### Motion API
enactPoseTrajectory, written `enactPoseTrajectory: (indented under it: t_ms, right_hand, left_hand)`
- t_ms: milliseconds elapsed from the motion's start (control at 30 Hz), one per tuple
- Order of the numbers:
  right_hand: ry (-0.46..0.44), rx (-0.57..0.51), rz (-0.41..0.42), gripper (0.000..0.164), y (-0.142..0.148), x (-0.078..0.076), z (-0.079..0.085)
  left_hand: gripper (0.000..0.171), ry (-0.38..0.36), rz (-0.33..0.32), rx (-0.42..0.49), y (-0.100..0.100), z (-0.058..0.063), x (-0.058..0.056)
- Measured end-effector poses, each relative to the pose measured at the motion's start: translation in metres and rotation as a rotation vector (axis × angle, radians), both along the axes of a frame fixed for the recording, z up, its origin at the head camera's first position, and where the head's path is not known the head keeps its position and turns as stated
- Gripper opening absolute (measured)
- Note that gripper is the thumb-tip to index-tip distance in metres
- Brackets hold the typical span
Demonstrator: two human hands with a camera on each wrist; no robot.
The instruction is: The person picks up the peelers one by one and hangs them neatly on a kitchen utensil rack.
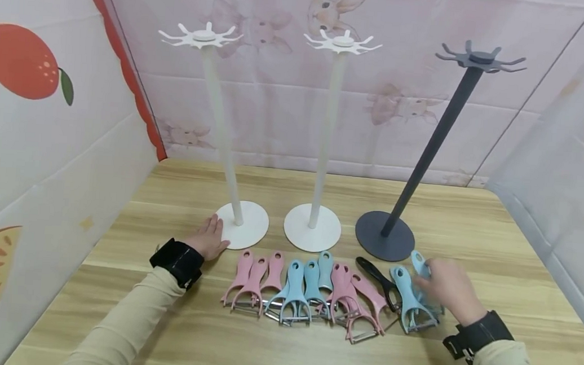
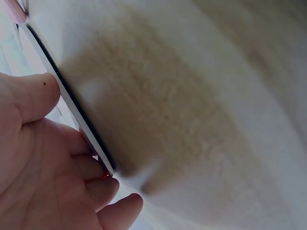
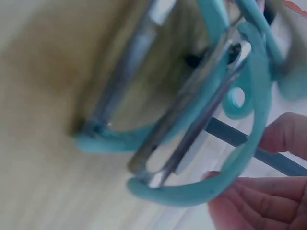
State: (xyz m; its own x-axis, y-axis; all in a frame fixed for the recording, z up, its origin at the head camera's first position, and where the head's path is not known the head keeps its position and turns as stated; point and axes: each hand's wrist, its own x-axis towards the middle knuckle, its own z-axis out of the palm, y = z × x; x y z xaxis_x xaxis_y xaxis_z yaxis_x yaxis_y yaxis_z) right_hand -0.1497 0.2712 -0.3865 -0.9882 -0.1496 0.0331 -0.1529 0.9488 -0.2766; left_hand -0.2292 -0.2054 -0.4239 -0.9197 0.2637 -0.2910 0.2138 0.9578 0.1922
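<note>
My left hand (image 1: 209,239) rests with extended fingers on the left edge of the left white stand's round base (image 1: 250,233). In the left wrist view, thumb and fingers lie along that base's thin rim (image 2: 72,103). My right hand (image 1: 449,287) pinches a light blue Y-shaped peeler (image 1: 419,263) at the right end of a row of peelers. Its forked head (image 3: 192,194) with metal blade shows close up in the right wrist view, overlapping another blue peeler (image 1: 403,289). Beside these lies a black peeler (image 1: 374,272).
A middle white stand (image 1: 313,238) and a dark grey stand (image 1: 377,234) rise behind the peelers, each topped with a ring of hooks. Several pink peelers (image 1: 243,269) and blue peelers (image 1: 295,284) lie overlapping along the wooden table (image 1: 229,350). Printed curtains surround the table.
</note>
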Motion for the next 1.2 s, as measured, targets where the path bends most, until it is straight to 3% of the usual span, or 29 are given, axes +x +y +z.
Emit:
enactPoseTrajectory:
  t_ms: [133,300,400,633,733,967,1200]
  right_hand:
    - [0.130,-0.019,0.047,0.021,-0.006,-0.004,0.009]
    - [0.282,-0.062,0.137,0.012,-0.035,-0.013,0.023]
    - [0.416,-0.116,0.219,0.008,-0.062,-0.022,0.033]
    - [0.716,-0.293,0.449,0.030,-0.139,-0.045,0.072]
    - [0.811,-0.340,0.517,0.022,-0.172,-0.054,0.091]
    - [0.918,-0.409,0.574,0.022,-0.226,-0.064,0.123]
    - [1.010,-0.431,0.548,0.033,-0.259,-0.073,0.151]
  left_hand:
    - [0.062,0.004,-0.011,-0.004,0.003,0.000,-0.002]
    - [0.062,0.000,-0.010,-0.003,0.005,0.000,-0.004]
    - [0.061,0.015,-0.011,0.008,0.004,0.001,-0.002]
    - [0.061,0.032,-0.007,0.019,0.000,-0.003,0.001]
    - [0.061,0.029,-0.005,0.013,0.000,-0.003,0.001]
    - [0.061,0.027,0.011,0.018,-0.001,0.001,0.003]
    - [0.061,0.009,0.030,0.017,0.002,0.006,0.005]
